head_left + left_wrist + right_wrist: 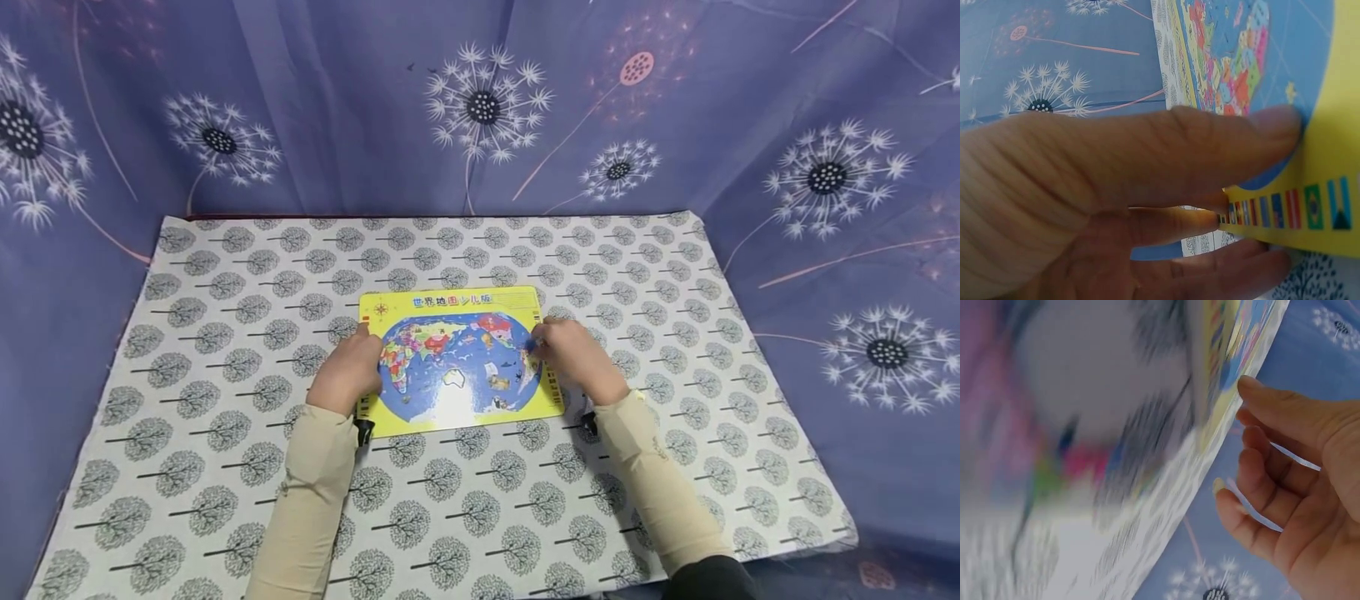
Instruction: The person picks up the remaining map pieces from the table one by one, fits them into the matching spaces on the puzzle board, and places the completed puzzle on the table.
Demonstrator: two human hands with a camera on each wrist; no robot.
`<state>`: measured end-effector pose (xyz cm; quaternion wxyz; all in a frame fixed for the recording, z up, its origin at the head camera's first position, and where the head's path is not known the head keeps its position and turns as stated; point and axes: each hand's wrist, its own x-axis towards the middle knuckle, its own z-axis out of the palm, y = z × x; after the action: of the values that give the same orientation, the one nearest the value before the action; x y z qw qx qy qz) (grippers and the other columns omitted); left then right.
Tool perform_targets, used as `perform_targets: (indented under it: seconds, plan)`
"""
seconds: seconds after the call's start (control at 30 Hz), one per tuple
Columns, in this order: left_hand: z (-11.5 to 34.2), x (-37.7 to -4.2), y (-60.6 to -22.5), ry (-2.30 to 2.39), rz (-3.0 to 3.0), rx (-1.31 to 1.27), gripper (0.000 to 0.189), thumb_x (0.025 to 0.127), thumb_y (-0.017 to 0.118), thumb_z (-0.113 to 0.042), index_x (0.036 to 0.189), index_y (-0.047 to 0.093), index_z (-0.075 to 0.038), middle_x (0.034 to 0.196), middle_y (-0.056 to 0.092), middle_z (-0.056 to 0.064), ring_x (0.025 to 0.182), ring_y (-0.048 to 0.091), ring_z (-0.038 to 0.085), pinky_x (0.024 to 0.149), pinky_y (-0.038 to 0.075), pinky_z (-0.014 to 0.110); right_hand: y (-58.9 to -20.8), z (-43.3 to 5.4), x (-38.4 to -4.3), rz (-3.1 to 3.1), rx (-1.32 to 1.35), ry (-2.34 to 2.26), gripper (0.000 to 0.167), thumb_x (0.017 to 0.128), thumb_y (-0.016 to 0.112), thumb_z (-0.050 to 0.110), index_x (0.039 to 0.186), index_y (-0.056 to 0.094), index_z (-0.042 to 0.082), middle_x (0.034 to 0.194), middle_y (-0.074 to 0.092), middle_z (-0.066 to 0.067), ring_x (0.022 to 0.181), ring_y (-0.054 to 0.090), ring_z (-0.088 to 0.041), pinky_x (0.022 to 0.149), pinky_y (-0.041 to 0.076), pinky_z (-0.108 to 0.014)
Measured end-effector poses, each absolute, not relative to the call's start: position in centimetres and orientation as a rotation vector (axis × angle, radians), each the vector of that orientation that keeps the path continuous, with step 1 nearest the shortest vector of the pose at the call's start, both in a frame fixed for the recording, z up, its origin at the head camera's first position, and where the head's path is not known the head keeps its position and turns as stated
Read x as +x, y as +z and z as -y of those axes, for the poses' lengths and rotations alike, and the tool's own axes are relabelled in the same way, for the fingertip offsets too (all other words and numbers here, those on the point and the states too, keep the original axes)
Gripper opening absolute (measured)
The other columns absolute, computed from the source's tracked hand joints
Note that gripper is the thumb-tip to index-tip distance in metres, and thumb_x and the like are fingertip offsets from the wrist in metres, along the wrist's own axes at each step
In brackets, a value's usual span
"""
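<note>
Map board (450, 408) sits mid-frame over tree-print cloth (442, 529), title toward the top; any lift unclear. Left hand (345, 372) pinches its left edge, thumb above; right hand (577, 358) seemingly pinches the right. Opposed edge grips probably steady it, map largely uncovered.

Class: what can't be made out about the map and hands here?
Any country names on the map: too small, head view.
Some flags: covered by the left hand, head view.
Whether the right hand grips the map: blurred edge, right wrist view.
</note>
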<state>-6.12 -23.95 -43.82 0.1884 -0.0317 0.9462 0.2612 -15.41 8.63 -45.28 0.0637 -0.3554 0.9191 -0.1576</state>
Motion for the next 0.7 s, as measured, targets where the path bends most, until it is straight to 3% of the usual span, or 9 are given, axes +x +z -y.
perform_targets:
  seconds: [0.2,0.37,0.5,0.7]
  plan:
    - [24.1,-6.2,-43.5,0.729,-2.646,-0.089,0.028,0.071,0.077,0.012,0.097,0.066,0.008,0.148,0.030,0.045,0.086,0.060,0.038,0.071,0.059,0.044,-44.2,-11.0,-16.3,-2.803,-0.926,-0.414,0.029,0.080,0.081,-0.001,0.108,0.072,-0.005,0.098,0.071,-0.019,0.083,0.068,-0.030,0.078,0.059,-0.042]
    - [24.5,-6.2,-43.3,0.705,-2.653,-0.083,0.029,0.070,0.076,0.012,0.097,0.066,0.008,0.149,0.028,0.045,0.088,0.059,0.041,0.070,0.058,0.044,-43.9,-12.4,-16.6,-2.813,-0.873,-0.377,0.030,0.081,0.076,-0.002,0.111,0.073,-0.003,0.098,0.071,-0.019,0.082,0.067,-0.031,0.077,0.058,-0.045]
    - [24.8,-6.2,-43.2,0.703,-2.651,-0.074,0.032,0.069,0.076,0.013,0.099,0.066,0.010,0.145,0.032,0.045,0.084,0.059,0.039,0.067,0.057,0.043,-44.0,-13.2,-16.7,-2.806,-0.882,-0.356,0.019,0.079,0.071,-0.007,0.097,0.075,-0.001,0.086,0.069,-0.014,0.076,0.064,-0.029,0.073,0.056,-0.044]
    - [24.0,-6.1,-43.6,0.746,-2.637,-0.070,0.028,0.069,0.078,0.012,0.095,0.067,0.009,0.149,0.027,0.046,0.087,0.060,0.039,0.070,0.059,0.044,-44.5,-14.2,-16.5,-2.756,-0.828,-0.353,0.008,0.079,0.076,-0.002,0.080,0.074,0.006,0.073,0.064,-0.003,0.065,0.056,-0.017,0.065,0.053,-0.035]
